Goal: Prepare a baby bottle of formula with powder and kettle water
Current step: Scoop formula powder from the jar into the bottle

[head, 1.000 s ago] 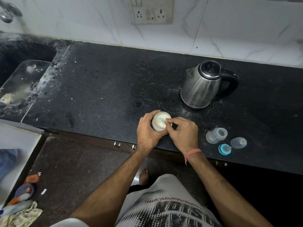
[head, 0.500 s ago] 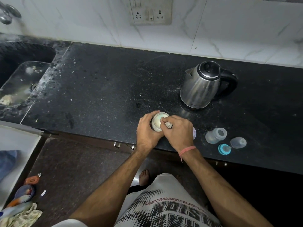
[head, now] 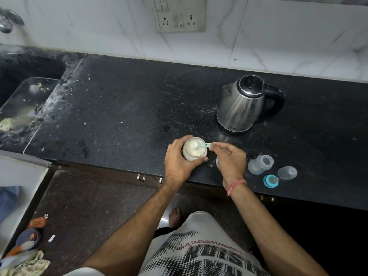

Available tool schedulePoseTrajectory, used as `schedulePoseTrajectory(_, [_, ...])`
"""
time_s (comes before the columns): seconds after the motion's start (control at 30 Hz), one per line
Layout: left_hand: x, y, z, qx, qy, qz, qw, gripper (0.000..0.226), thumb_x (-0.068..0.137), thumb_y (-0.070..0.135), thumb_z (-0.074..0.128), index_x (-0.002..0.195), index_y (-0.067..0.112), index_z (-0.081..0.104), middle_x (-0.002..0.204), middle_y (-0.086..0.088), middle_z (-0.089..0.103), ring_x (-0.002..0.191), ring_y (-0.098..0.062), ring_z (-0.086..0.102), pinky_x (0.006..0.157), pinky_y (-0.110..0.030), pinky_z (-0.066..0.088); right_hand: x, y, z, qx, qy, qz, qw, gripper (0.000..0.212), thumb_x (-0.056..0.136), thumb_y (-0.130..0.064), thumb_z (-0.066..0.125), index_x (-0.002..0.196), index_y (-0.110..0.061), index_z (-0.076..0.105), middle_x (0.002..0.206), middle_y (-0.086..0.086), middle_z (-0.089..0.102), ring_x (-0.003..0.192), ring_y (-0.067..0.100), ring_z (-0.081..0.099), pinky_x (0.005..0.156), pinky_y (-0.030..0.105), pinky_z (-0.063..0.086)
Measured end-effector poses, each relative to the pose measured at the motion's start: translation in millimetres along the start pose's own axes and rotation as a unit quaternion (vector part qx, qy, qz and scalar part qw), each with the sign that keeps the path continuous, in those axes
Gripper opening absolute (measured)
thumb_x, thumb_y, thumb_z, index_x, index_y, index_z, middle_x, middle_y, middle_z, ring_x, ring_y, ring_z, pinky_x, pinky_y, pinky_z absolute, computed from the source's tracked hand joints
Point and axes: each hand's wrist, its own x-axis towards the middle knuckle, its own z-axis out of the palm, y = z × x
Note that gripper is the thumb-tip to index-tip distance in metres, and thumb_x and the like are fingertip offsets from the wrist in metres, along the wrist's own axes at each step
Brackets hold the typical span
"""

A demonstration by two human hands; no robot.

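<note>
A small open jar of white formula powder [head: 194,151] stands near the counter's front edge, and my left hand [head: 179,159] is wrapped around its side. My right hand [head: 229,158] pinches the handle of a light-teal scoop [head: 203,145] whose bowl dips into the powder. A round lid [head: 217,161] lies mostly hidden under my right hand. To the right lies the clear baby bottle [head: 259,164] on its side, uncapped. Its teal ring with teat [head: 270,181] and clear dome cap [head: 287,172] rest beside it. The steel kettle [head: 242,105] stands behind, lid closed.
The black counter [head: 129,108] carries white specks and smears. A dirty sink [head: 20,104] lies at far left under a tap [head: 8,21]. A wall socket [head: 180,14] sits above. Cloths and small items [head: 25,250] litter the floor at lower left.
My right hand was over the jar's mouth, fingers reaching inside. It has now drawn back to the right, holding the scoop's handle, with the powder exposed. My left hand kept its hold.
</note>
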Motion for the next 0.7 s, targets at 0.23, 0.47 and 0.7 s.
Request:
schedulePoseTrajectory(0.23, [1,2,-3,0.005,-0.007,0.001,1.0,0.093,0.058,0.063,0.1,0.141,0.035,0.071,0.133,0.025,0.069,0.128,-0.006,0.061,0.111,-0.041,0.054,-2,3,-8,0.107,-0.033,0.106,0.988,0.007,0.097,-0.006,0.077,0.103,-0.007,0.081,0.056,-0.008,0.06,0.04,0.003,0.033,0.037,0.017,0.022])
schedulePoseTrajectory(0.47, [0,3,-3,-0.002,-0.004,-0.003,1.0,0.092,0.057,0.065,0.1,0.139,0.034,0.073,0.134,0.022,0.071,0.13,-0.007,0.063,0.109,-0.045,0.056,-3,5,-6,-0.075,-0.016,-0.055,0.996,0.003,0.092,-0.014,0.088,0.093,-0.016,0.088,0.075,-0.007,0.081,0.065,0.001,0.071,0.065,0.017,0.054])
schedulePoseTrajectory(0.7, [-1,6,-3,-0.003,-0.003,-0.008,1.0,0.089,0.059,0.066,0.097,0.139,0.033,0.074,0.133,0.021,0.071,0.129,-0.007,0.062,0.107,-0.047,0.058,-6,-3,11,-0.236,0.007,-0.204,0.95,0.004,0.087,-0.018,0.088,0.086,-0.022,0.088,0.078,-0.017,0.079,0.079,-0.009,0.074,0.075,0.002,0.048])
